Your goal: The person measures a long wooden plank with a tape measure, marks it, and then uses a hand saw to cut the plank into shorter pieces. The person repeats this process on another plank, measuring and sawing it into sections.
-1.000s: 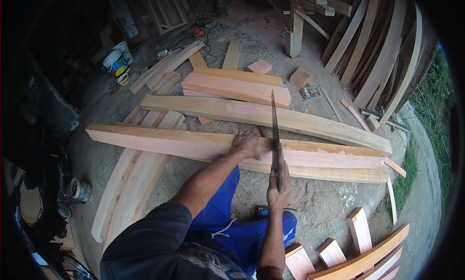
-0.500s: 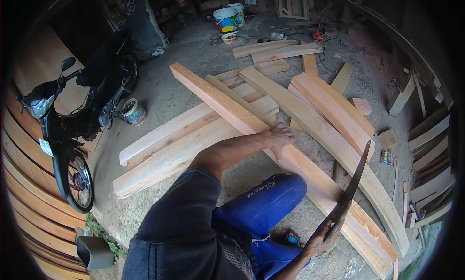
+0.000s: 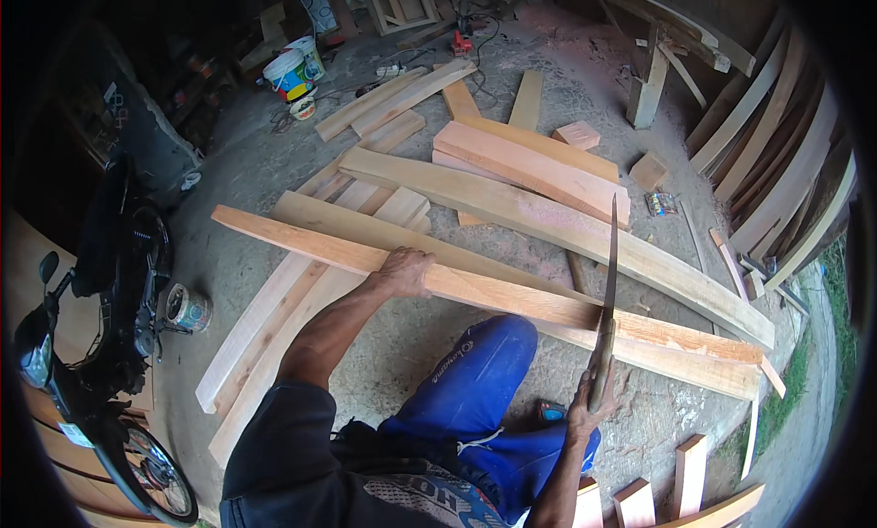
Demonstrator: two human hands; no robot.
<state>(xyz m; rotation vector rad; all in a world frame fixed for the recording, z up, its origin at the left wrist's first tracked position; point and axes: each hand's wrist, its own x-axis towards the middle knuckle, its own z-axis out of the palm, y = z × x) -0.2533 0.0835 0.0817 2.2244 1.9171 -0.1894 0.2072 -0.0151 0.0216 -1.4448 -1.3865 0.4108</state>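
A long orange-pink wooden beam (image 3: 521, 297) stretches across in front of me, over several other planks. My left hand (image 3: 405, 274) is closed over its upper edge, left of my bent knee. In my right hand (image 3: 589, 414) is a handsaw (image 3: 610, 290), held by its wooden handle. Its dark blade is seen nearly edge-on, pointing away from me and crossing the beam's right part. From this angle I cannot tell whether the teeth touch the wood. A paler plank (image 3: 676, 364) lies under the beam.
A curved plank (image 3: 548, 219) and pinkish timbers (image 3: 539, 172) lie beyond the beam. At the left stand a motorcycle (image 3: 100, 327) and a bucket (image 3: 187, 309). More buckets (image 3: 290, 76) are farther back. Boards (image 3: 767, 153) lean at the right; short cut pieces (image 3: 690, 473) are nearby.
The view has swung to the right. My left hand, earlier spread on the beam, is now wrapped over its edge. The saw, slanted before, now points more straight away from me.
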